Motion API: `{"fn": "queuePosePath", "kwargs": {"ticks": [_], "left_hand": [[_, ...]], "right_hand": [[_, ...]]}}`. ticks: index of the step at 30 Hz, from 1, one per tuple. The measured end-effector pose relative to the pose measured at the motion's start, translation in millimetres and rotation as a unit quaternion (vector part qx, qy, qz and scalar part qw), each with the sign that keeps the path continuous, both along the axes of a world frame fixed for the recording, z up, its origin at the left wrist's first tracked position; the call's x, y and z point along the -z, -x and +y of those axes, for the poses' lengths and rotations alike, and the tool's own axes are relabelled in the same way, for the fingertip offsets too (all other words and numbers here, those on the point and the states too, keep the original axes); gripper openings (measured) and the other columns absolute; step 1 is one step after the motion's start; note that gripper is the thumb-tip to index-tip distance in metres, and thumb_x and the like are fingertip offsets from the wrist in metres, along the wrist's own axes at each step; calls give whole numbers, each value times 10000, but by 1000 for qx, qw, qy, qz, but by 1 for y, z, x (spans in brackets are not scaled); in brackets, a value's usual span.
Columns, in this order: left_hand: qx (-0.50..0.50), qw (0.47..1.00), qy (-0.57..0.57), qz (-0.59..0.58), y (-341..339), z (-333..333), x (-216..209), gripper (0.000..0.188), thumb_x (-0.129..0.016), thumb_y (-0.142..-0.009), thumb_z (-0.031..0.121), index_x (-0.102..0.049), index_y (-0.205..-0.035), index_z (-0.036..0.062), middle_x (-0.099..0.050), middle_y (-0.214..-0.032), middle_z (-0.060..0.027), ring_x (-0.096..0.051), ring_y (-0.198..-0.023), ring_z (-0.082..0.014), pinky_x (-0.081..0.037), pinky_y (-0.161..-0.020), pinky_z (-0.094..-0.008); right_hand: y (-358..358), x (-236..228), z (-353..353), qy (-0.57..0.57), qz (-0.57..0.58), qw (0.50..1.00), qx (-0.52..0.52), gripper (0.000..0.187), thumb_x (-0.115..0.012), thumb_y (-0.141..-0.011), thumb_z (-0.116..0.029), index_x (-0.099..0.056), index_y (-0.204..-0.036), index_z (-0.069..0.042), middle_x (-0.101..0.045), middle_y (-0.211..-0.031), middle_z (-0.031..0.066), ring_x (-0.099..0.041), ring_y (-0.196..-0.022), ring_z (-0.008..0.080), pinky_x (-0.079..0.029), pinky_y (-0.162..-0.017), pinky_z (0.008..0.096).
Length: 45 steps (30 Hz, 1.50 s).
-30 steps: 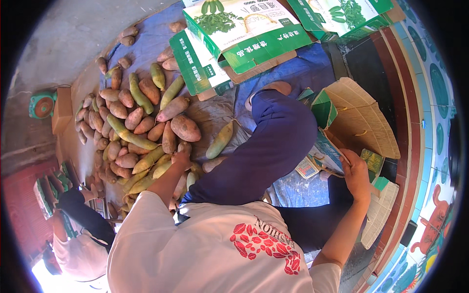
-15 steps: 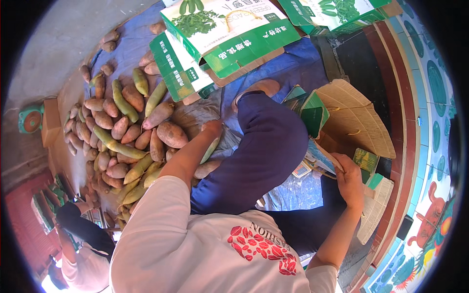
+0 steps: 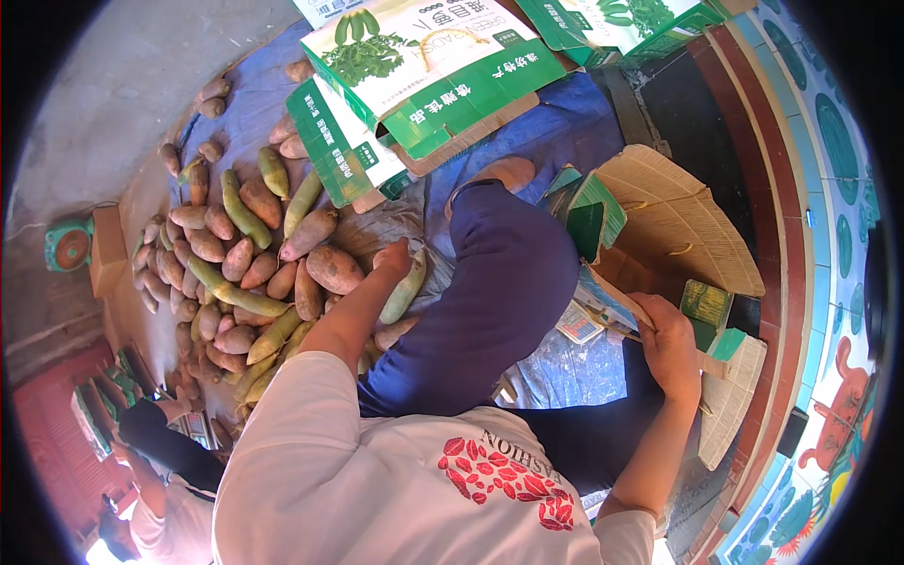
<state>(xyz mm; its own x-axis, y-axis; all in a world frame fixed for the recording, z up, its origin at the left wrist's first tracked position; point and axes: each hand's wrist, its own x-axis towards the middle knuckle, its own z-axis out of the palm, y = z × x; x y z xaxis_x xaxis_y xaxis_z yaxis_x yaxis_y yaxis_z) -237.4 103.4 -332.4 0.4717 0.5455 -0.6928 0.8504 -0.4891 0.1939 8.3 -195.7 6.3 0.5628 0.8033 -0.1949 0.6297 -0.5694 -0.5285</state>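
Observation:
My left hand point(image 3: 394, 254) is over the near right edge of the root pile, close beside a pale green radish point(image 3: 405, 288). Its fingers are largely hidden, and whether they touch the radish is unclear. To its left lies a large reddish sweet potato point(image 3: 334, 269). At the right, my right hand point(image 3: 667, 347) grips the upper edge of an open cardboard carton point(image 3: 610, 299), fingers wrapped over the side panel. Green flaps and a tan inner face show on this carton. Part of its inside is out of sight behind the panel.
A heap of sweet potatoes point(image 3: 240, 256) and long green radishes point(image 3: 247, 209) covers the blue sheet point(image 3: 574, 113) on the left. Green-and-white cartons point(image 3: 443, 56) lie ahead. A fan point(image 3: 69, 247) stands by the wall. Another person point(image 3: 165, 452) works at the lower left.
My left hand has shifted slightly left, and more of the green radish beside it shows. My right hand keeps its grip on the carton edge. The view has shifted slightly.

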Motion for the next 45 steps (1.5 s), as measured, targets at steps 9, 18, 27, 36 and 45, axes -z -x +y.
{"fn": "queuePosePath", "kwargs": {"ticks": [9,18,27,36,45], "left_hand": [[100,994,-34,35,-31,-9,-2,418,-561,-837,165,-547,-1254,187,-555,-1232,-139,-561,-1133,-303,-448,-929,-435],[96,994,-56,20,-27,-9,16,335,-422,-930,308,-647,-1083,112,-595,-1186,-138,-574,-1108,-312,-448,-912,-440],[-68,969,158,-178,41,16,34,376,-384,-939,314,-608,-906,13,-652,-953,-209,-645,-786,-327,-482,-803,-418],[-345,835,267,-335,62,4,-68,383,-432,-961,295,-534,-703,31,-542,-590,-73,-516,-542,-141,-421,-557,-281],[-252,715,90,-646,-2,23,-254,463,-394,-992,340,-357,-607,85,-362,-543,-30,-411,-571,-165,-389,-617,-321]], "right_hand": [[-2,4,1,-8,11,1000,6,322,-599,-717,66,-623,-1021,-34,-614,-887,172,-592,-840,371,-471,-733,414],[-3,2,3,-6,38,999,18,369,-605,-683,81,-624,-1032,-38,-616,-893,173,-590,-846,376,-472,-737,412],[0,0,1,-8,10,1000,-2,341,-597,-702,65,-624,-1024,-42,-622,-917,172,-592,-877,376,-477,-767,420],[2,5,-7,-22,-28,999,-13,273,-589,-746,19,-623,-1009,-46,-636,-956,156,-598,-913,357,-481,-793,429],[3,13,-11,-15,-57,998,-27,218,-581,-802,-47,-627,-1015,-30,-638,-952,182,-603,-907,372,-480,-799,420]]}}
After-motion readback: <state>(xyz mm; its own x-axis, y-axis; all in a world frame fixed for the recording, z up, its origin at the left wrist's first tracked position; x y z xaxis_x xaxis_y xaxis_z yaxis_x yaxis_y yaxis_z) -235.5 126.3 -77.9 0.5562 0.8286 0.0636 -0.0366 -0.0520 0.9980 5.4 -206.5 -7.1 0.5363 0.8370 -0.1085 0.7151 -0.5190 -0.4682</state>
